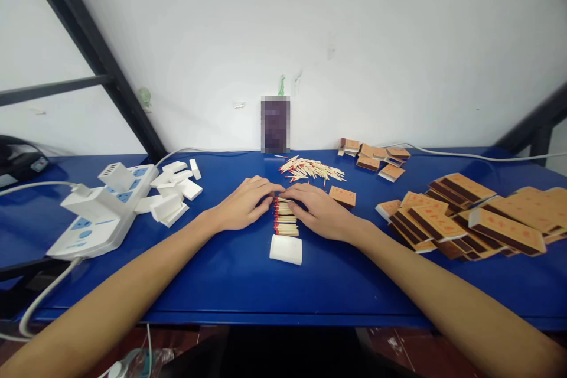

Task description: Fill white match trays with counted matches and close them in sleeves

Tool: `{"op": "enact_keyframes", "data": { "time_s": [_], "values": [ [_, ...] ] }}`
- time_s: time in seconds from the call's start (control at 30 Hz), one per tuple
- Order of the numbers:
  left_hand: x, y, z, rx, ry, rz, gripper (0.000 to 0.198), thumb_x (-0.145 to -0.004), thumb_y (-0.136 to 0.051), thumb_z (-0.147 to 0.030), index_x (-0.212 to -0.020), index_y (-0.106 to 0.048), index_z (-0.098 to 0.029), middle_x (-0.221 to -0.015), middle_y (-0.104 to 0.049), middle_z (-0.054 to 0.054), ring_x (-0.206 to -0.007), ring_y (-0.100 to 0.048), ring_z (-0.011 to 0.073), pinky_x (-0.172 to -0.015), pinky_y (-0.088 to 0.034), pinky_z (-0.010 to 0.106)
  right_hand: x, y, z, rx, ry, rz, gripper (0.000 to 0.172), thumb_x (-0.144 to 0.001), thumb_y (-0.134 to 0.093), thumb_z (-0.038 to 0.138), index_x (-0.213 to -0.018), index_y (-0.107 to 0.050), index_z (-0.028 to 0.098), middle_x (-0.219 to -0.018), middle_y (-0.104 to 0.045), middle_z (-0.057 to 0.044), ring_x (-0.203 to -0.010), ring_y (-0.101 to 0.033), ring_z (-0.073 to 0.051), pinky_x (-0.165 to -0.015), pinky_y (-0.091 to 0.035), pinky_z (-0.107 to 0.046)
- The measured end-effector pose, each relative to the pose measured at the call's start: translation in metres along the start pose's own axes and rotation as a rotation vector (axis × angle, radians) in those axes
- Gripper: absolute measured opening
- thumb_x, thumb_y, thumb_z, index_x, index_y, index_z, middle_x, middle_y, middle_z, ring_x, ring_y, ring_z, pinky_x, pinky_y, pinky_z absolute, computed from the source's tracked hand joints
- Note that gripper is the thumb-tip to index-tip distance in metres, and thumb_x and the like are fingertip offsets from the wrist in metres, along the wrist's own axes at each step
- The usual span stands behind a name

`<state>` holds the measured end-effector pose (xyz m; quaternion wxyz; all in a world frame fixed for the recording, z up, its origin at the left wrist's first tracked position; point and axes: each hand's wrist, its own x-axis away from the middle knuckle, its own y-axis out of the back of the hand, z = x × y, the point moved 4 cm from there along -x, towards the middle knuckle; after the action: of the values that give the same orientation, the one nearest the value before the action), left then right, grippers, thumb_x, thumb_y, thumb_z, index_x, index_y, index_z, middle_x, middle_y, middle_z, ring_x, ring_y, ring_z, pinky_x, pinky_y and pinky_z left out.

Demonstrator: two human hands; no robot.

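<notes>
A row of red-tipped matches (pixel 287 225) lies on the blue table, heads to the left. My left hand (pixel 243 204) rests at the row's upper left, fingers stretched out and thumb apart, tips by the match heads. From the right, my right hand (pixel 321 211) bends over the row's far end, its thumb at the plain ends of the sticks and apart from the fingers. The fingertips of both hands nearly meet above the row. Just below the matches is a white matchbox tray (pixel 286 250). An orange matchbox sleeve (pixel 342 196) lies beside my right hand.
Loose matches (pixel 312 168) are heaped behind my hands. White trays (pixel 172 192) are piled at left, near a power strip (pixel 106 212) with plugs. Many matchboxes (pixel 460 212) are stacked at right. Several small sleeves (pixel 374 156) lie by the wall, where a cable (pixel 465 156) runs.
</notes>
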<state>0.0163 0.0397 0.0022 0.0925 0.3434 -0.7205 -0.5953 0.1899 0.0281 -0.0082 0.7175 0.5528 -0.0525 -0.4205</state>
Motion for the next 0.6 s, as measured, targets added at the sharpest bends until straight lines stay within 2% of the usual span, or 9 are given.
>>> {"op": "enact_keyframes", "data": {
  "time_s": [0.33,0.47,0.6],
  "values": [
    [0.002,0.001,0.000,0.039,0.008,0.041,0.035,-0.100,-0.037,-0.027,-0.133,-0.048,-0.022,-0.133,-0.058,0.008,-0.122,-0.050,0.0238,-0.103,-0.037,0.044,0.006,0.006,0.004,-0.073,-0.046,0.048,0.032,-0.096,-0.048,0.023,-0.124,-0.060,0.017,-0.120,-0.064,-0.011,-0.114,-0.056,-0.024,-0.102,-0.044,-0.045],
    [0.003,0.001,-0.001,0.041,0.009,0.059,0.037,-0.100,-0.036,-0.028,-0.135,-0.047,-0.021,-0.136,-0.058,0.008,-0.124,-0.051,0.0250,-0.105,-0.036,0.045,0.009,0.010,0.007,-0.127,-0.061,0.128,0.047,-0.092,-0.059,0.039,-0.135,-0.053,0.020,-0.129,-0.059,-0.011,-0.120,-0.053,-0.025,-0.104,-0.043,-0.047],
    [0.003,0.001,0.000,0.053,0.012,0.056,0.037,-0.101,-0.034,-0.030,-0.135,-0.048,-0.022,-0.136,-0.058,0.008,-0.124,-0.052,0.0253,-0.105,-0.036,0.047,0.010,0.012,0.008,-0.183,-0.055,0.168,0.062,-0.084,-0.066,0.054,-0.137,-0.052,0.024,-0.128,-0.059,-0.009,-0.118,-0.053,-0.026,-0.103,-0.044,-0.046]
  ]
}}
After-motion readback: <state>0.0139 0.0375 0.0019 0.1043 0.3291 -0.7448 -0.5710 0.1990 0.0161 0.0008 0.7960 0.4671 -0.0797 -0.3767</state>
